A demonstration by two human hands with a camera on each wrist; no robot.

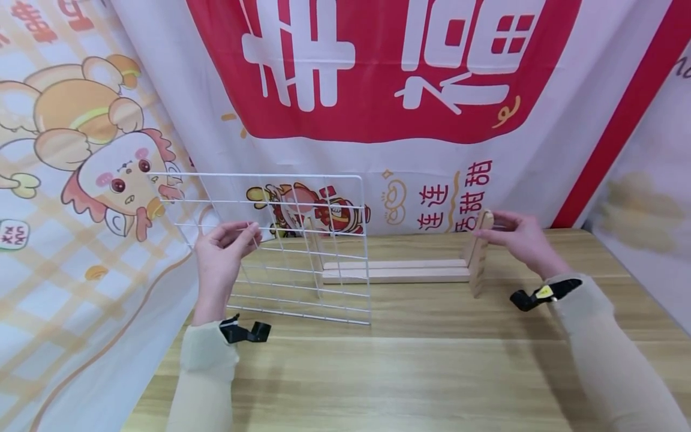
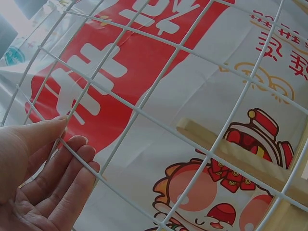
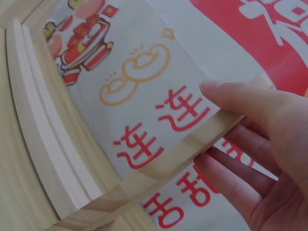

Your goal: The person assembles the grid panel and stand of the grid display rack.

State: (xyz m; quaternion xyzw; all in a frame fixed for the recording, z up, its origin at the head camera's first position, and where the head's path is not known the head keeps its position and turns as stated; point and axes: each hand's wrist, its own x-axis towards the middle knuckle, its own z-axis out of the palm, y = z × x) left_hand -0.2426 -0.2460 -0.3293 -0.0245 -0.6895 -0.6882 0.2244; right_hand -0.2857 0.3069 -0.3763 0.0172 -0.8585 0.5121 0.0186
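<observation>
A white wire grid panel stands upright on the left, and my left hand pinches its wires between thumb and fingers. Up close in the left wrist view, the left hand has its thumb and fingertips at a wire of the grid. Behind the grid is a wooden frame with two end posts joined by low rails. My right hand holds the top of the frame's right post. In the right wrist view, the right hand has its thumb and fingers on either side of that post.
A wood-grain table lies under everything. Behind it hangs a white cloth with a red printed panel. On the left is a checked cartoon cloth, and a pale cloth hangs at right.
</observation>
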